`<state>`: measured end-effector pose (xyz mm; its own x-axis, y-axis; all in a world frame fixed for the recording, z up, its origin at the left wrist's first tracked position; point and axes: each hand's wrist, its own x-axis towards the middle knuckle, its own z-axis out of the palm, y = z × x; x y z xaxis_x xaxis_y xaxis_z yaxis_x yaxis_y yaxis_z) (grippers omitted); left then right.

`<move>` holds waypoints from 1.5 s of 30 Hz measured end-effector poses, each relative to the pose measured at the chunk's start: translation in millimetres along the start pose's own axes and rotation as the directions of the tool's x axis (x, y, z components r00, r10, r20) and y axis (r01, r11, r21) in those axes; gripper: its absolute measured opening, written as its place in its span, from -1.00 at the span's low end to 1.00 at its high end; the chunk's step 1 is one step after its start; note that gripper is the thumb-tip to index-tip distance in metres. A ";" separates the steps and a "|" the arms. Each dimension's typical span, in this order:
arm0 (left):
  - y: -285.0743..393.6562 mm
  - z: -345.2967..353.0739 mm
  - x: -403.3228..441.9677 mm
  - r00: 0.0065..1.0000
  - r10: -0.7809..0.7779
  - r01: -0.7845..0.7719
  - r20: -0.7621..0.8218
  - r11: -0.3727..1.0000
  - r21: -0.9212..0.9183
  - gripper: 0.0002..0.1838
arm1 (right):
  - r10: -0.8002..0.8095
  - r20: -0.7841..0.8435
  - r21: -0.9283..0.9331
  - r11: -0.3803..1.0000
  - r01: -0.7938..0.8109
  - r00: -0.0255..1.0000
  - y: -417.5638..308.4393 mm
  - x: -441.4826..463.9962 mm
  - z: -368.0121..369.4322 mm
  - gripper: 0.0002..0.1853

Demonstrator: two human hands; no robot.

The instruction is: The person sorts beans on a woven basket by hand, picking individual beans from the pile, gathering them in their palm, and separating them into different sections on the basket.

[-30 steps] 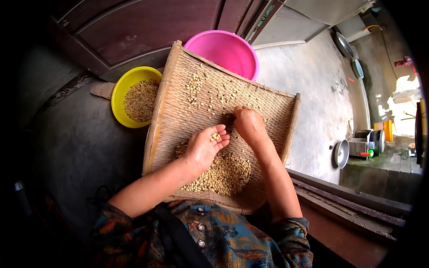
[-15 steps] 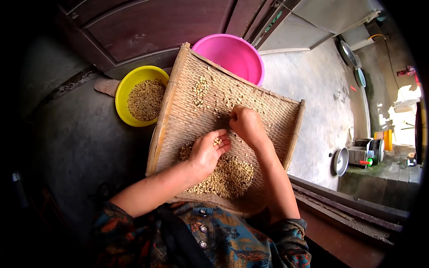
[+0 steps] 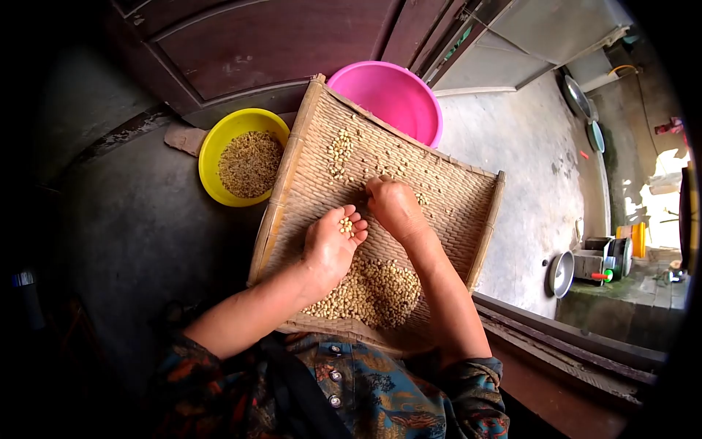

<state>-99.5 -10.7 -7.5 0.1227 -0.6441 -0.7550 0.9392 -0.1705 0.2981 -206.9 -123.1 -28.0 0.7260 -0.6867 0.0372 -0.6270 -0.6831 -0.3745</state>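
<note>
A woven bamboo tray (image 3: 300, 175) rests tilted at my lap. My left hand (image 3: 331, 238) is palm up and cupped, with several pale beans (image 3: 346, 227) lying on its curled fingers. Just up and to the right, my right hand (image 3: 393, 207) is closed in a pinch close to the tray's surface; what its fingertips hold, if anything, is hidden. A large pile of beans (image 3: 380, 293) lies at the tray's near end, partly behind my left hand. Smaller loose beans (image 3: 341, 150) are scattered over the far part.
Left of the tray, a yellow bowl (image 3: 212, 164) holds brownish bits. Behind the tray stands a pink basin (image 3: 395, 99). A dark red door (image 3: 278, 47) is at the back. On the right are a metal bowl (image 3: 561, 274) and a door sill (image 3: 556, 336).
The whole view has shifted, so the tray and bowls appear farther right. My right hand has moved slightly left and closer to my left hand, which still holds beans.
</note>
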 end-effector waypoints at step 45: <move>-5.4 -13.0 11.2 0.972 -0.114 0.102 0.207 0.992 0.069 -0.86 | 0.467 -0.081 0.340 0.843 -0.416 0.881 65.0 -55.8 -44.3 -0.83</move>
<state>-99.0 -7.3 -25.2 -0.0541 -0.7610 -0.6465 0.9225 -0.2859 0.2593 -300.7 -140.2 -13.3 0.3238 -0.9437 -0.0673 -0.7348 -0.2061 -0.6462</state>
